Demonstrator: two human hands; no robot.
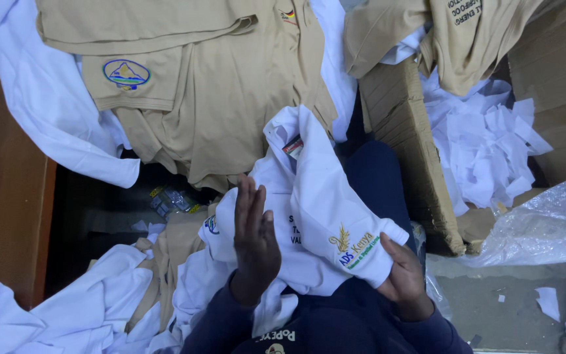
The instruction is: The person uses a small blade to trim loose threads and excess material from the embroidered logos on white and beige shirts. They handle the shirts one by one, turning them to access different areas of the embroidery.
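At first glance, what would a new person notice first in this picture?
In the lower middle, the right hand grips a folded white shirt with a gold and green emblem, while the left hand rests flat and open against it. Above lies a pile of beige shirts, and on the right a cardboard box holds crumpled white paper.
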